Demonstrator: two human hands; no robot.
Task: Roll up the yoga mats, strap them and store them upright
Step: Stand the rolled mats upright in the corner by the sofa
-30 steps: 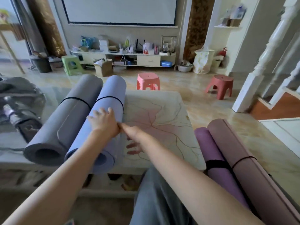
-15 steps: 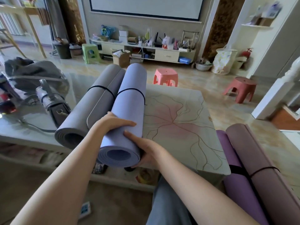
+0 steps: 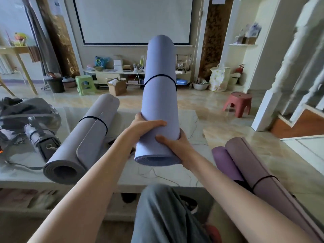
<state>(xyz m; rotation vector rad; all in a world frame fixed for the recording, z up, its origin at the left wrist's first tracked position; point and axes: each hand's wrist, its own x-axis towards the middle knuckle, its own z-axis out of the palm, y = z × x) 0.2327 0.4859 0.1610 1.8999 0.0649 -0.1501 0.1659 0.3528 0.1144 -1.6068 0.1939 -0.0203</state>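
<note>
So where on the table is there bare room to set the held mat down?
Bare tabletop lies between the grey mat and the table's right edge, beneath the blue mat both hands hold. The left end is crowded with bags.

A rolled mat (image 3: pixel 159 102) stands nearly upright above the counter (image 3: pixel 191 120), gripped near its lower end by the left hand (image 3: pixel 146 126) on its left side and the right hand (image 3: pixel 177 143) on its right. Left of it a second rolled mat (image 3: pixel 84 142) lies on the counter, with a bag (image 3: pixel 41 139) further left. Two more rolled mats (image 3: pixel 245 169) lean side by side at the right, beside the counter. Behind the counter two stools (image 3: pixel 238 104) stand on the floor.
</note>
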